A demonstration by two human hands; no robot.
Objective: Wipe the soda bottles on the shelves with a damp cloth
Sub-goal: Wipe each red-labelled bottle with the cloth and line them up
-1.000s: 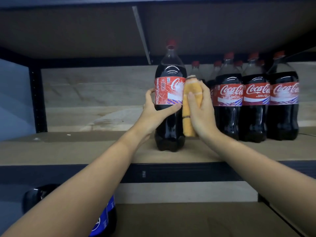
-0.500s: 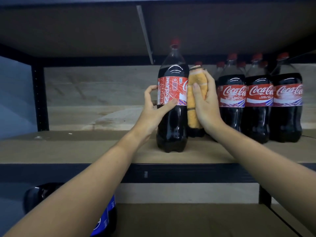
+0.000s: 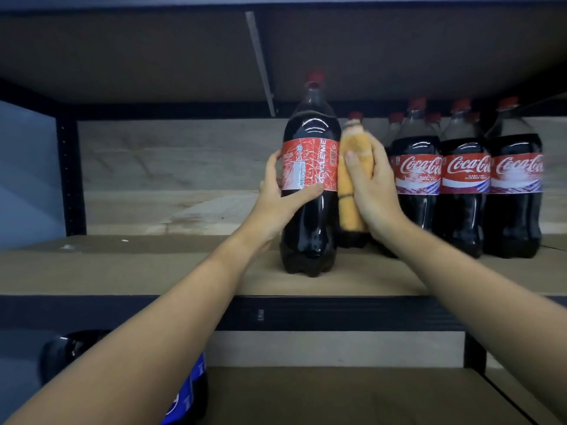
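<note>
Fingers (image 3: 310, 191) of the left hand (image 3: 276, 200) curl round the bottle (image 3: 310, 191) standing on the shelf (image 3: 153, 271), while the right hand (image 3: 372, 191) presses the cloth (image 3: 352, 167) against its side, and a hard push could tip it over.

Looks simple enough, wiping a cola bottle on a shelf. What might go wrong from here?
The bottle stands near the shelf's front edge; only the left hand steadies it, so a hard sideways push from the cloth in the right hand might tip it off. The row of bottles sits just beside that hand, so a wide wipe may knock them.
</note>
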